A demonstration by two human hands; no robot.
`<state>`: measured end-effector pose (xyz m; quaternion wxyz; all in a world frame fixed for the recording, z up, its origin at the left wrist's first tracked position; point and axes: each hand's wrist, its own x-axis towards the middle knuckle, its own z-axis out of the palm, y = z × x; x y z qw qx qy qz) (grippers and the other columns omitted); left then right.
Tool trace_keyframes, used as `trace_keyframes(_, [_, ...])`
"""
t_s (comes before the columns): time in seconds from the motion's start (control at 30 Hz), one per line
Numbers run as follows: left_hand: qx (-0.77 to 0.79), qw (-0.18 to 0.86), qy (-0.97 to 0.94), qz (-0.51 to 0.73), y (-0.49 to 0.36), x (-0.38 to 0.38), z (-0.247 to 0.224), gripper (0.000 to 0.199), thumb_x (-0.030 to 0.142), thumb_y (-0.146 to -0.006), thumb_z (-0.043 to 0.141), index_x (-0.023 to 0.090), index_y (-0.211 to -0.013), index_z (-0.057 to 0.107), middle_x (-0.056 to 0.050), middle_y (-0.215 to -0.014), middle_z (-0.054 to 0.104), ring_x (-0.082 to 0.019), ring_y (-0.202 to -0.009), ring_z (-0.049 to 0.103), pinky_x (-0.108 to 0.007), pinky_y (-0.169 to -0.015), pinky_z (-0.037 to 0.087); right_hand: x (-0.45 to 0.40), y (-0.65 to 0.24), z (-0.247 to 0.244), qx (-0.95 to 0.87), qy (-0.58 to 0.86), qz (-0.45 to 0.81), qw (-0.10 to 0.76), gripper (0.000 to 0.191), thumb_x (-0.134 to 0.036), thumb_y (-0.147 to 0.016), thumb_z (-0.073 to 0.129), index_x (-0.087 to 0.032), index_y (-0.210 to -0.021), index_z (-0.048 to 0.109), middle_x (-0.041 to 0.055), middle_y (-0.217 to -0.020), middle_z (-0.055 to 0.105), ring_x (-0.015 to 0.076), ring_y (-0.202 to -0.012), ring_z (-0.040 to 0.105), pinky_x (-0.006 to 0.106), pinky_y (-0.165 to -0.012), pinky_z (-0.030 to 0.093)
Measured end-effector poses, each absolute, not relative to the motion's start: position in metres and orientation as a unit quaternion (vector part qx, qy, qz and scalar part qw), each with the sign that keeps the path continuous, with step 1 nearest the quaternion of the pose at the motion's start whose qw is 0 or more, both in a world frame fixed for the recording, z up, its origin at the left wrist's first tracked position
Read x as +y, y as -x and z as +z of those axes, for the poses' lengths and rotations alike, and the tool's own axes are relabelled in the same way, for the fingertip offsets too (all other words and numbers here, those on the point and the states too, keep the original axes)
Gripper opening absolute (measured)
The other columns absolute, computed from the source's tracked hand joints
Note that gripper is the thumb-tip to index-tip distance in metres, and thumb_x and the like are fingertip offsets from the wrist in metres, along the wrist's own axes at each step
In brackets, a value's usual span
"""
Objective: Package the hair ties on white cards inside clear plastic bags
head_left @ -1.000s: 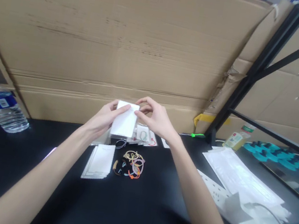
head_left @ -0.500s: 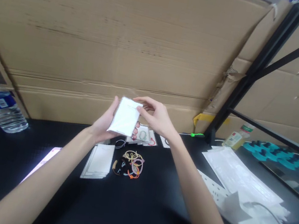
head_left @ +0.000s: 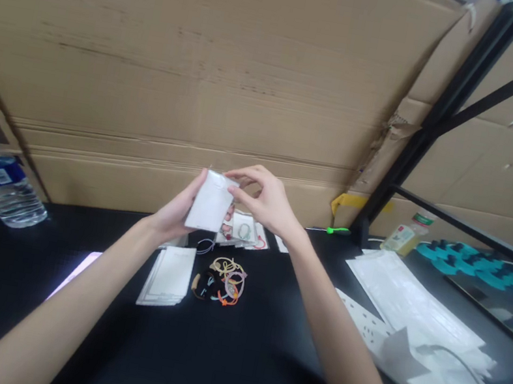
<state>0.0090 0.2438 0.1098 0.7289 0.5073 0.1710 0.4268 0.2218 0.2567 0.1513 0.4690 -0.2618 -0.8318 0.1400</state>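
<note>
A white card in a clear plastic sleeve [head_left: 211,202] is held up above the back of the table. My left hand [head_left: 177,208] grips it from the left, thumb along its edge and fingers behind. At its upper right corner, the thumb and fingers of my right hand [head_left: 265,199] pinch the sleeve's edge. Below lies a stack of white cards [head_left: 171,275]. Beside the stack is a small heap of coloured hair ties or bracelets [head_left: 223,281]. Behind them, partly hidden by my hands, are several carded bracelets [head_left: 244,231].
A water bottle [head_left: 1,177] stands at the left, with a phone [head_left: 78,270] partly under my left forearm. On the right are a white power strip [head_left: 369,324], white plastic bags [head_left: 411,299], a small bottle [head_left: 408,232] and turquoise pieces [head_left: 482,265]. A cardboard wall [head_left: 197,76] closes the back.
The sleeved card has shifted slightly left and tilted in my left hand. My right hand stays at its upper right corner.
</note>
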Motion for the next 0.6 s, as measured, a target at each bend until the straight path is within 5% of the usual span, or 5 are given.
trace_keyframes(0.37, [0.221, 0.705, -0.507, 0.444, -0.0102, 0.2435, 0.1080, 0.069, 0.074, -0.103, 0.044, 0.014, -0.125, 0.071, -0.016, -0.105, 0.077, -0.023, -0.082, 0.072, -0.036, -0.071, 0.060, 0.2573, -0.2217, 0.1520, -0.818, 0.270, 0.137, 0.489, 0.008, -0.025, -0.097, 0.071, -0.021, -0.100, 0.077, 0.0025, -0.103, 0.077, 0.0157, -0.091, 0.070, 0.031, -0.084, 0.053])
trace_keyframes(0.6, [0.228, 0.674, -0.557, 0.429, -0.0058, 0.2473, 0.1043, 0.078, 0.084, -0.098, 0.042, 0.016, -0.123, 0.072, -0.014, -0.104, 0.073, -0.022, -0.084, 0.069, -0.035, -0.075, 0.058, 0.2497, -0.2265, 0.1599, -0.816, 0.222, 0.339, 0.413, 0.014, -0.032, -0.100, 0.067, -0.019, -0.100, 0.070, 0.0041, -0.101, 0.076, 0.0157, -0.086, 0.071, 0.030, -0.077, 0.058])
